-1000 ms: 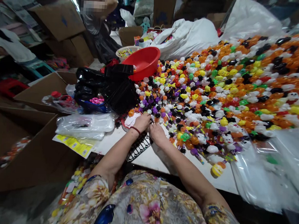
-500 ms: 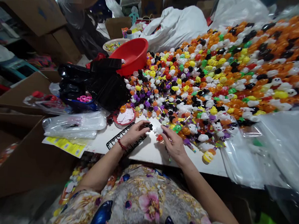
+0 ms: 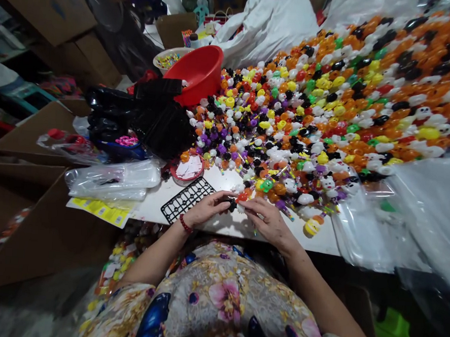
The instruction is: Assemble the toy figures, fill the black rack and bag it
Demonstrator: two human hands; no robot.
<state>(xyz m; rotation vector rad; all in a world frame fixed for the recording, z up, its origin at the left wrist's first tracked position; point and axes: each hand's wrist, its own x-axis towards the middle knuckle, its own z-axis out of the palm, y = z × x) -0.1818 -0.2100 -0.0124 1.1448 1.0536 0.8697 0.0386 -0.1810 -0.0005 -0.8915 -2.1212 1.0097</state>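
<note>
Pinched between the fingers of my left hand point(image 3: 209, 208) is a small black plastic figure point(image 3: 232, 204). My right hand point(image 3: 267, 219) is closed on a small white figure point(image 3: 241, 208), largely covered by its fingers. The two figures meet or nearly meet in front of me; which of these I cannot tell. A red figure point(image 3: 242, 196) is just beyond the fingertips. A black plastic grid frame point(image 3: 187, 199) lies on the white table point(image 3: 216, 227) to the left of my left hand. Behind both hands spreads a heap of small coloured figures point(image 3: 284, 136).
A red bowl point(image 3: 200, 75) stands behind black plastic bags point(image 3: 162, 126). Near the grid is a round red basket point(image 3: 187, 167) with white paper slips. Clear bags lie at left point(image 3: 113, 179) and right point(image 3: 370, 223). A person point(image 3: 112, 19) is at the far left.
My hands have come together, bringing the black and white figures close to each other. My left hand has moved right, off the grid frame, which now shows more fully.
</note>
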